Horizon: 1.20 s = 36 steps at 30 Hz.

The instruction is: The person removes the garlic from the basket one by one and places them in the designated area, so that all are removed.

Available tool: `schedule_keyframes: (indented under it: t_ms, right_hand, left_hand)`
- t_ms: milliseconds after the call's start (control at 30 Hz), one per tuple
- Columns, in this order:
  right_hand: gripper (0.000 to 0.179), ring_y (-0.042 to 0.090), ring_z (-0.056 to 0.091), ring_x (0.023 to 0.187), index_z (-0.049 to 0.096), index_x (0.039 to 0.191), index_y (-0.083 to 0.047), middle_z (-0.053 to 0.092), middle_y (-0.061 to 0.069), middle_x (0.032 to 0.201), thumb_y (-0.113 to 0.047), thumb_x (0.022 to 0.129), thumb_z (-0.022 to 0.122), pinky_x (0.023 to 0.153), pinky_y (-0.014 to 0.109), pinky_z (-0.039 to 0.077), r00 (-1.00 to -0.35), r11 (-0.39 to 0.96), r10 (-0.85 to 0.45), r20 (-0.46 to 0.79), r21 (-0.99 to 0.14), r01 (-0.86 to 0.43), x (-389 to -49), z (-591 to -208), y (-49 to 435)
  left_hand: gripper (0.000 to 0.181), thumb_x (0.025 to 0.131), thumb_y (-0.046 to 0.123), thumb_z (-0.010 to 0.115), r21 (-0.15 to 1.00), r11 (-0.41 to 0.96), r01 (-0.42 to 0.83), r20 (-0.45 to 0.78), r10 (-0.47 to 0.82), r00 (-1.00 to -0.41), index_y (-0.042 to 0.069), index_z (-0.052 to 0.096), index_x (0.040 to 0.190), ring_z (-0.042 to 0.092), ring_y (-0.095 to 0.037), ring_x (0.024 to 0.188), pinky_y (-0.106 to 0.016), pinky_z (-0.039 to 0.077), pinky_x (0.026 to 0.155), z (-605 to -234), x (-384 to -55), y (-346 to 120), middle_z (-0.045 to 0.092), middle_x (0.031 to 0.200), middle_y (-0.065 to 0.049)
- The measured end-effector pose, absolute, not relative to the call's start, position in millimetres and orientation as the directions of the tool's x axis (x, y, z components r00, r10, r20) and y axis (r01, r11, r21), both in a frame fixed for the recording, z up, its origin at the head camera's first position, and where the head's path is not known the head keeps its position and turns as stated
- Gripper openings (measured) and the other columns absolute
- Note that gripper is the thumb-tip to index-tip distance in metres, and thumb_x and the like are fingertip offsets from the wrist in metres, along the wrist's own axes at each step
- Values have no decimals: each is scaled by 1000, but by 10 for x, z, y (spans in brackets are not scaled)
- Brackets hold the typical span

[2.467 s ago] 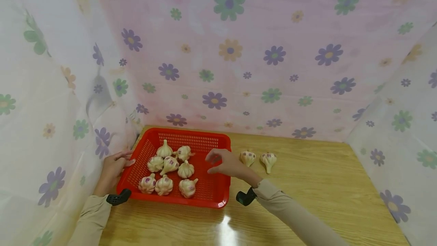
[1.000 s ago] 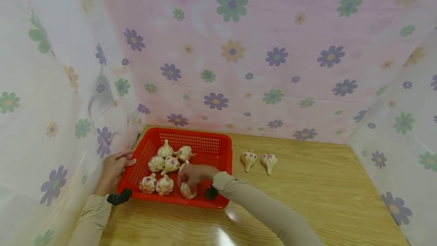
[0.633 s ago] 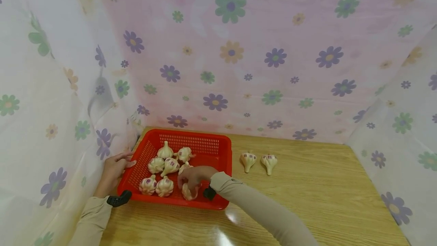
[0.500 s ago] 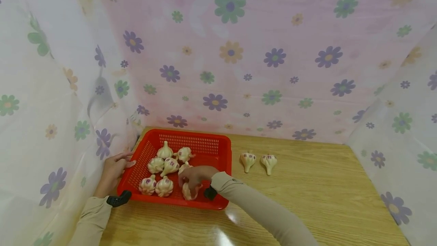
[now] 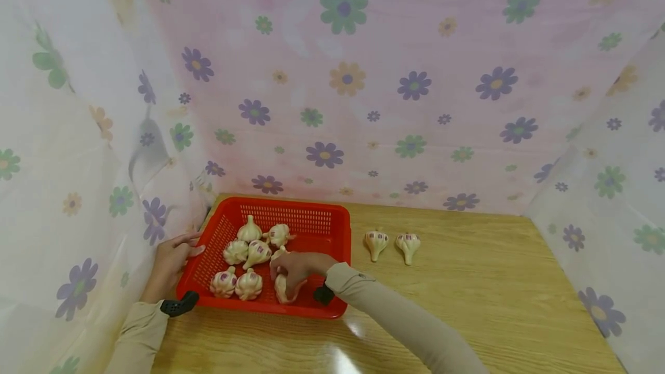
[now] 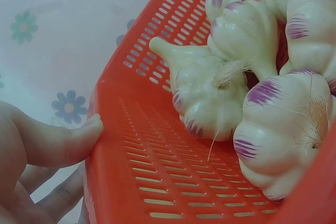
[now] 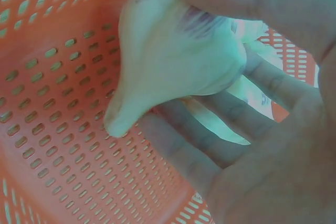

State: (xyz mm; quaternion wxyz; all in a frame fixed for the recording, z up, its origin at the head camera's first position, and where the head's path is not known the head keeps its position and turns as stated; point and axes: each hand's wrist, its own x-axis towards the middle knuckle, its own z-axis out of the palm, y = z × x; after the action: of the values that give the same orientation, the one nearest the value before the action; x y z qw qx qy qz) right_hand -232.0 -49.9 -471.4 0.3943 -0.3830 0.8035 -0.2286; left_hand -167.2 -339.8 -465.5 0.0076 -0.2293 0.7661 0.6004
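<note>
In the head view, a red plastic basket (image 5: pixel 340 258) holds several white garlic bulbs with purple marks. My right hand (image 5: pixel 301 267) reaches into its front middle part and grips a garlic bulb (image 7: pixel 173 56). The right wrist view has the thumb on top of this bulb and the fingers along its other side, its stem end pointing down-left. Another bulb is partly covered behind this hand. At the basket's left side my left hand (image 5: pixel 171 258) holds the rim. Its thumb (image 6: pixel 68 142) presses against the red edge in the left wrist view, with the other fingers outside the wall.
Two more garlic bulbs (image 5: pixel 376 245) lie side by side on the wooden table (image 5: pixel 467 293), right of the basket. A flowered pink curtain (image 5: pixel 374 74) rises behind the table, and pale flowered sheets stand on both sides.
My right hand has gone from above the basket's right part leftward and down to the front bulb and taken hold of it. The left hand stays at the rim.
</note>
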Motion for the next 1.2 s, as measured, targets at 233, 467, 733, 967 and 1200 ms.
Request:
schedule_keyframes:
  t_ms: [233,467,733,967,1200]
  right_hand:
    - [48,10,51,93,56,113,-13,53,-2,109,-5,71,78,71,24,48,-427,573,-810,-401,-697,-431,-2338,-4652,-405]
    - [44,13,48,89,58,108,-17,51,-3,103,-10,70,80,66,26,46,-441,540,-823,-358,-732,-415,-2379,-4613,-262]
    - [44,12,49,91,59,107,-19,51,-3,107,-15,69,81,70,26,46,-475,518,-825,-306,-747,-417,-2409,-4523,-105]
    - [53,15,50,96,57,119,-16,50,-6,115,-24,72,80,73,28,49,-502,511,-815,-290,-768,-387,-2399,-4370,38]
    - [50,21,53,92,57,117,-16,53,-4,110,-26,73,80,70,28,49,-518,483,-820,-246,-782,-394,-2362,-4263,183]
  left_hand:
    - [55,89,10,61,922,148,-359,-292,-343,-893,-2,43,139,63,-13,76,-32,55,68,-4648,-1671,-3405,57,110,-12]
    - [55,89,12,61,919,124,-374,-312,-349,-884,-1,43,140,63,-13,76,-33,56,69,-4681,-1660,-3424,59,100,0]
    - [54,90,12,60,913,136,-384,-319,-348,-882,0,43,140,63,-13,75,-33,56,69,-4694,-1678,-3428,59,99,0]
    - [54,90,12,60,914,135,-383,-316,-355,-880,0,44,140,63,-12,75,-32,56,68,-4682,-1672,-3414,59,104,-4]
    - [55,90,11,60,915,146,-377,-308,-354,-883,-2,42,140,62,-12,76,-32,55,68,-4685,-1663,-3412,60,104,-4]
